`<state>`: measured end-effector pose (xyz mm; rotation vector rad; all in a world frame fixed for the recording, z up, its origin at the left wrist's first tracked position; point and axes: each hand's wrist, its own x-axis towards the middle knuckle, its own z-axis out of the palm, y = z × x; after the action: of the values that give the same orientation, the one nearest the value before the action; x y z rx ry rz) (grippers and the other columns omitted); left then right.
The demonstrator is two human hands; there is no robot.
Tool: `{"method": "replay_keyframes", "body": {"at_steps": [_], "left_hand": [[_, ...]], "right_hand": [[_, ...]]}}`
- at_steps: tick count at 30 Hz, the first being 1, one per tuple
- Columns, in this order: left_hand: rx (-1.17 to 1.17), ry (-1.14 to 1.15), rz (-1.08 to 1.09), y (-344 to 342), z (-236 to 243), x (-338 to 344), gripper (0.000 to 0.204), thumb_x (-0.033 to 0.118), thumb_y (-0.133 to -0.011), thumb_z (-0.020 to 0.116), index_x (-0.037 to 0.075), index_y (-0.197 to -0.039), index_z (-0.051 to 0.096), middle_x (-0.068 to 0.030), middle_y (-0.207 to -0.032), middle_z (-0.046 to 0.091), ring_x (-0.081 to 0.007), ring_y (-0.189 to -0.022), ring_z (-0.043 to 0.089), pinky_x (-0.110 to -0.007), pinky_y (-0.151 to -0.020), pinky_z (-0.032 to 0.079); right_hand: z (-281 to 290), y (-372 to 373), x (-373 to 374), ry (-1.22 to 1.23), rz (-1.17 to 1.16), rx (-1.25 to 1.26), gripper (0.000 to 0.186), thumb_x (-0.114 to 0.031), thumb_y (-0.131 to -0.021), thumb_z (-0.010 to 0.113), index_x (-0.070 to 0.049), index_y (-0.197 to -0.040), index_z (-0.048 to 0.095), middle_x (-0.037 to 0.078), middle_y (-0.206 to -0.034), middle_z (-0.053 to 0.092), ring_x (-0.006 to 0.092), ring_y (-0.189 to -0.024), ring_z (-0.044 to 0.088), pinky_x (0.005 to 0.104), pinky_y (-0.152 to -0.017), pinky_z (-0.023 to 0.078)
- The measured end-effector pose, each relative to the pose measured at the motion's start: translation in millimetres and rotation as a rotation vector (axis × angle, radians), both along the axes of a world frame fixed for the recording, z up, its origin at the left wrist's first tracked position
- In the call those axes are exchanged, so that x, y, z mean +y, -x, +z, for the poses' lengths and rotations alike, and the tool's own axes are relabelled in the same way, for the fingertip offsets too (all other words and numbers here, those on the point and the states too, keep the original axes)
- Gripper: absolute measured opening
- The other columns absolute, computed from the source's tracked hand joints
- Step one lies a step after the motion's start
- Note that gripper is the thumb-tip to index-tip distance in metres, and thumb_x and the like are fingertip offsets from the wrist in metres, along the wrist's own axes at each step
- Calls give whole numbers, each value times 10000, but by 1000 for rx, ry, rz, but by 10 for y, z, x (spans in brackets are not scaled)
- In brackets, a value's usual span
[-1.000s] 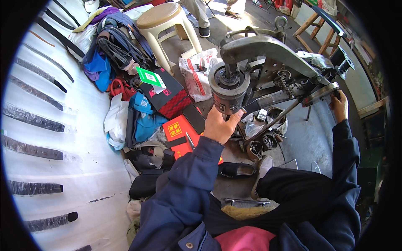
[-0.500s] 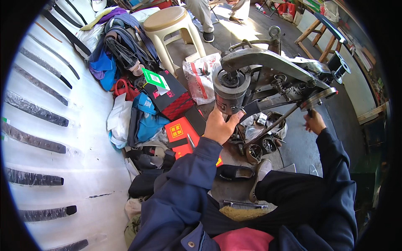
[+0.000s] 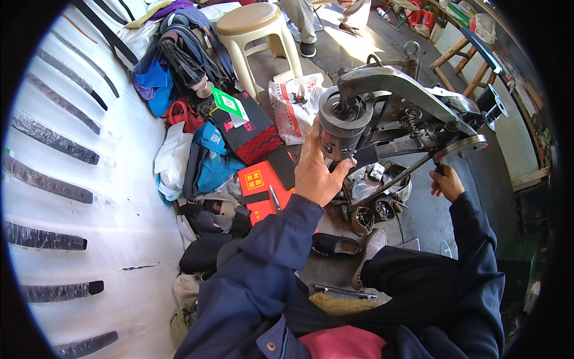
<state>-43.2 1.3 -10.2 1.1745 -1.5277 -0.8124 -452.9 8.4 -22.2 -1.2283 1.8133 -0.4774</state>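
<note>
A hand-cranked shoe-repair sewing machine (image 3: 394,82) of dark worn metal stands in front of me, right of the middle. My left hand (image 3: 323,175) grips the lower side of its round cylindrical head (image 3: 344,128), with the thumb below and the fingers reaching up the far left side, partly hidden. On the right, a wheel with a bright rim (image 3: 463,147) carries a short dark crank handle (image 3: 440,169). My right hand (image 3: 448,182) is closed around that handle. No work piece can be made out at the head.
Left of the machine lie a red box (image 3: 266,182), a black-and-red box (image 3: 254,134) and bags beside a beige stool (image 3: 250,23). Tins of small parts (image 3: 363,219) and a black shoe (image 3: 336,246) sit below it. A person's legs (image 3: 302,24) show at the back.
The view has shifted slightly, so the machine appears farther right. My left fingers reach higher along the head. My right hand has closed more fully on the crank handle.
</note>
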Motion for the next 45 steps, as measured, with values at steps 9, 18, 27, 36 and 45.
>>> {"method": "replay_keyframes", "body": {"at_steps": [9, 18, 27, 36, 45], "left_hand": [[534, -475, -134, 42, 32, 182, 392, 270, -934, 753, 119, -1270, 616, 26, -948, 691, -5, -666, 514, -205, -430, 402], [351, -262, -57, 83, -6, 174, 298, 298, -923, 774, 40, -1023, 663, 32, -775, 637, -32, -608, 521, -230, -494, 416], [320, -268, -70, 59, -30, 127, 313, 297, -902, 802, 54, -801, 632, 52, -631, 565, -31, -483, 460, -226, -440, 364], [349, -251, -101, 63, 34, 122, 279, 286, -910, 792, 47, -856, 659, 56, -650, 568, -29, -498, 460, -224, -452, 367], [287, -277, -119, 48, -36, 107, 313, 150, -919, 759, 2, -1177, 662, -59, -1065, 745, -123, -941, 662, -298, -871, 512]], "right_hand": [[30, -25, 0, 1, -46, -53, 179, -189, -981, 590, -14, -981, 552, 61, -666, 628, 172, -521, 656, 295, -443, 490], [755, 131, 74, 503, 19, 70, 127, -134, -936, 597, -7, -936, 591, 23, -626, 559, 115, -510, 562, 262, -474, 424], [180, 1119, -205, 635, -361, 245, 44, -109, -931, 575, -68, -930, 589, 8, -685, 545, 105, -542, 540, 274, -458, 410], [-232, 553, -87, 23, -168, 34, 131, -151, -981, 567, -21, -986, 548, 71, -662, 596, 177, -519, 634, 312, -417, 472], [820, 221, 57, 547, -63, 10, 127, -144, -946, 602, -26, -918, 562, 31, -642, 560, 109, -533, 559, 266, -480, 418]]}}
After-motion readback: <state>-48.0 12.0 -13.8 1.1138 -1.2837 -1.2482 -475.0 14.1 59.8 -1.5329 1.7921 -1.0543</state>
